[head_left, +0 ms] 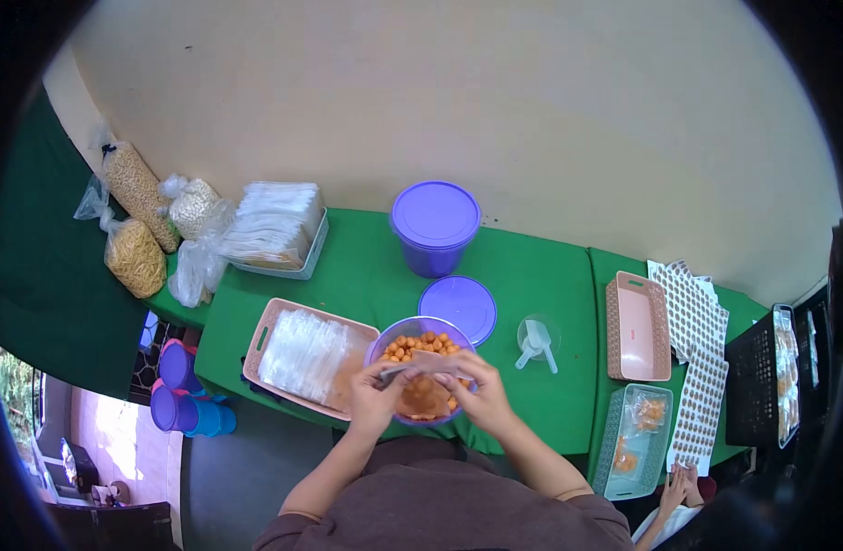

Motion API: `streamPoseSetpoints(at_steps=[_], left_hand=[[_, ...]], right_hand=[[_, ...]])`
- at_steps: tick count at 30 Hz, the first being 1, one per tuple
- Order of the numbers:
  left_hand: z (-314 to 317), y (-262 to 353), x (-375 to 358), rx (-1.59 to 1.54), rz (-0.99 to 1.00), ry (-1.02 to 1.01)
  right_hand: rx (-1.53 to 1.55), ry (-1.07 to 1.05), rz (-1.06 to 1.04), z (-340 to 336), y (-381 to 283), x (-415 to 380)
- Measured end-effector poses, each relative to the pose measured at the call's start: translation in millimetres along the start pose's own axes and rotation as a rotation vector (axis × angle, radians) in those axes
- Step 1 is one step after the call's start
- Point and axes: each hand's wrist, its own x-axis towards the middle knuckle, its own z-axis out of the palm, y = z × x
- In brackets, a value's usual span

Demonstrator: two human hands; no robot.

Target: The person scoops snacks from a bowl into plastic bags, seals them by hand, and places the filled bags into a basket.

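Over a purple bucket (396, 329) of round orange-brown snack balls (419, 343), my two hands hold a small clear plastic bag (427, 362) between them. My left hand (375, 390) pinches the bag's left side, and the fingers of my right hand (482, 390) are closed on its right side. Whether anything is inside the bag I cannot make out. Close to my left hand is a pink basket (350, 336) with a stack of flat clear bags (306, 355).
Behind the bucket are a purple lid (458, 309) and a closed purple bucket (435, 225). Scoops (536, 344) lie at right, near a pink tray (638, 326), a basket of packed snacks (634, 441) and sticker sheets (697, 367). Another person's hands (680, 487) are at lower right.
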Motion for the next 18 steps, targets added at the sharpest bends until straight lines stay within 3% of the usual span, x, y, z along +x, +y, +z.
streamPoseSetpoints(at_steps=[3, 7, 9, 13, 15, 16, 18], left_hand=[[13.1, 3.0, -2.6, -0.121, 0.069, 0.008], [9.9, 2.0, -8.0, -0.007, 0.011, -0.062], [12.8, 5.1, -10.2, 0.057, 0.09, -0.072], [10.5, 20.2, -12.0, 0.115, 0.075, -0.103], [1.9, 23.3, -10.9, 0.114, -0.008, -0.288], [-0.3, 27.0, -10.5, 0.114, -0.007, -0.288], [-2.6, 35.9, -10.8, 0.216, -0.244, -0.442]], right_hand=[[0.072, 0.084, 0.151, 8.7, -2.5, -4.3], [0.085, 0.149, 0.05, 14.4, -0.1, -6.2], [0.059, 0.15, 0.02, 10.5, -1.7, -8.6], [0.112, 0.101, 0.122, -3.4, -5.5, -14.9], [0.154, 0.036, 0.14, -13.9, -3.8, -20.8], [0.154, 0.037, 0.139, -19.9, -4.7, -23.0], [0.064, -0.039, 0.134, -34.7, -7.3, -28.1]])
